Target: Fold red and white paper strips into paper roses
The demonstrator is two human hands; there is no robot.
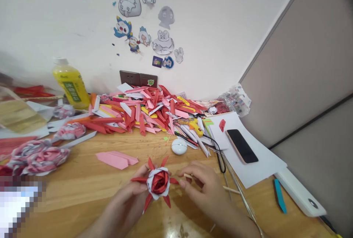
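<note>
My left hand (131,194) is closed on a folded-paper flower (159,181), gripping it by its left side. The flower has a red centre, a ring of white petals and several pointed red petals spread outward. Just to its right, my right hand (202,186) pinches a thin wooden stick (188,176), with the fingertips close to a red petal tip. A pale length of stick (231,190) also shows beyond the right hand; whether it is the same stick I cannot tell. Two pink folded paper strips (117,159) lie on the table past my left hand.
A heap of folded paper strips (143,109) lies along the wall, with a yellow glue gun (196,127) at its right. Nearby are a white egg-shaped object (179,146), a phone (242,146) on white paper (248,177), and a yellow drink bottle (72,85). Thin wires (242,197) lie beside my right forearm.
</note>
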